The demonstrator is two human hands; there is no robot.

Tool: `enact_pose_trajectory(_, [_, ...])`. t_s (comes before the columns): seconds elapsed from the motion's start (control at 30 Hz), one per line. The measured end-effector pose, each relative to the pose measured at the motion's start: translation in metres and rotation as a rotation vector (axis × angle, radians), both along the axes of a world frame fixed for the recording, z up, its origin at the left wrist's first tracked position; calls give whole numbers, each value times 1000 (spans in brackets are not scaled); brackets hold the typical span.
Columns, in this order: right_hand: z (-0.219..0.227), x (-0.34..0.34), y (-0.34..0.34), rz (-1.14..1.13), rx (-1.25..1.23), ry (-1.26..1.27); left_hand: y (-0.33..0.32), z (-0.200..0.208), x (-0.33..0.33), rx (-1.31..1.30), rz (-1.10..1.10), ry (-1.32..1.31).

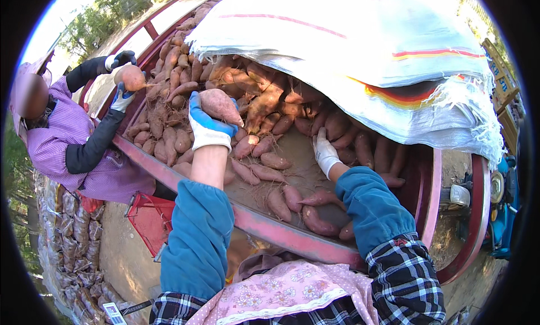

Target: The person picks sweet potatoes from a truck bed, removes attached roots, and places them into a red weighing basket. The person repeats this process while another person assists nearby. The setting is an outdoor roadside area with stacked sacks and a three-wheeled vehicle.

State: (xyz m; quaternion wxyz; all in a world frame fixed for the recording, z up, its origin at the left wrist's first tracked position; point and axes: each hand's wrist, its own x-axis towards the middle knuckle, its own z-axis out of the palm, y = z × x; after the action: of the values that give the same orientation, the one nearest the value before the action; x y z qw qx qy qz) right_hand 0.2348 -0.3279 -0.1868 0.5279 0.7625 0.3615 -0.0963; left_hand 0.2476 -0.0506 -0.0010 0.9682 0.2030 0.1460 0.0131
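My left hand (207, 129), in a white and blue work glove, is closed around a plump reddish sweet potato (220, 105) raised above the pile. Its tapered tip points right. My right hand (326, 155), gloved in white, reaches to the edge of the heap under the sacking. Its fingers look stretched out against a sweet potato (337, 124), and part of them is hidden from sight. Several loose sweet potatoes (279, 204) lie on the bare truck bed (301, 150) between my forearms. Behind them the main heap (261, 100) runs far back.
White woven sacks (337, 21) with coloured stripes cover the right part of the load. A red metal rail (259, 226) edges the bed before me. At left, a co-worker (93, 139) in purple holds another sweet potato (131, 78). Filled bags (70, 229) and a red crate (149, 221) stand below.
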Motion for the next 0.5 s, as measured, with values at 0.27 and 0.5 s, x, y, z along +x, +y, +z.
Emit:
enact_pose_trajectory(0.27, [16, 2, 11, -310, 536, 78, -9, 9, 4, 116, 39, 27])
enact_pose_trajectory(0.5, [76, 28, -50, -717, 1959, 230, -11, 18, -1, 110, -13, 15])
